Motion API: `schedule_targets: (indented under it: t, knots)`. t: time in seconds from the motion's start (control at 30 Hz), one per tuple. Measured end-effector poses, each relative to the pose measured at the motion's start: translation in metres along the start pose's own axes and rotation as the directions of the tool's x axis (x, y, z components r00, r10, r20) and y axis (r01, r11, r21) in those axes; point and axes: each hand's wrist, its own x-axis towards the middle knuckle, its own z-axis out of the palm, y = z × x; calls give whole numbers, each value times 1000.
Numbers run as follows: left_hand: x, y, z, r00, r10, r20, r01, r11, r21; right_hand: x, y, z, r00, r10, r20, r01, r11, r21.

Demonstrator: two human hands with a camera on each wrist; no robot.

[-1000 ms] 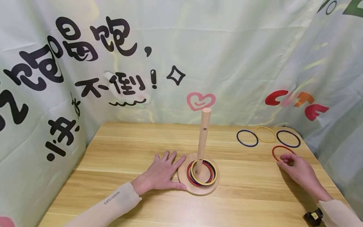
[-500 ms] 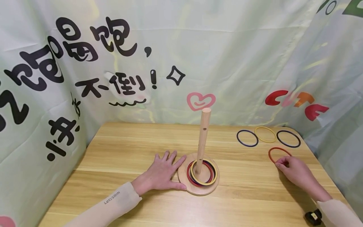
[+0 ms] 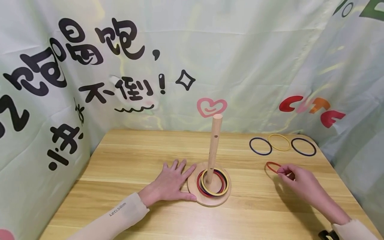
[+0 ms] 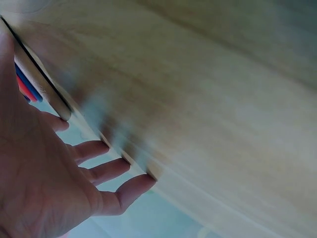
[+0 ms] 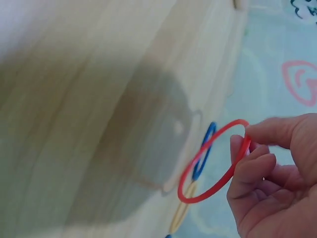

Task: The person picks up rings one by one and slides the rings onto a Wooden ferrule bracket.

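My right hand [image 3: 300, 178] pinches a red ring [image 5: 213, 163] between thumb and fingers, above the table on the right. In the right wrist view the ring hangs tilted, its shadow falling on the wood. My left hand [image 3: 169, 183] lies spread on the table, thumb and forefinger touching the left edge of a round wooden base [image 3: 195, 181]. From that base rises an upright wooden peg [image 3: 214, 143]. Around the peg's foot lie several stacked rings, a yellow ring [image 3: 227, 188] on top, with red and dark ones below. The left wrist view shows the palm [image 4: 44, 178] and the base's edge.
Toward the back right of the wooden table [image 3: 135, 150] lie a blue ring [image 3: 250, 148], a yellow ring [image 3: 289, 146] and a dark blue ring [image 3: 315, 150]. A printed curtain [image 3: 240, 66] hangs along the back and both sides.
My right hand has lifted the red ring off the table and carried it left, toward the peg. The left hand has stayed put at the base.
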Motion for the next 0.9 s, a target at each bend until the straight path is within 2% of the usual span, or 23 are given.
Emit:
schedule_targets:
  t: [0.1,0.3,0.57,0.73,0.9]
  knots:
    - [0,0,-1,1000,1,2,-1,1000,4,-3,-13,0,999,-25,-25,26,999,38]
    - [-1,0,0,1000,-1,0,1,1000,17,-9,-41,-4,989,-127,-78,133,988,81]
    - [0,-1,1,1000,3,2,-3,1000,17,-20,-80,-11,950,-269,-158,288,951,113]
    - [0,-1,1,1000,1,-4,-1,1000,17,-26,-107,-20,938,-304,-165,327,935,138]
    - [0,0,1,1000,4,-12,-4,1000,21,-29,-131,-28,923,-324,-208,357,923,146]
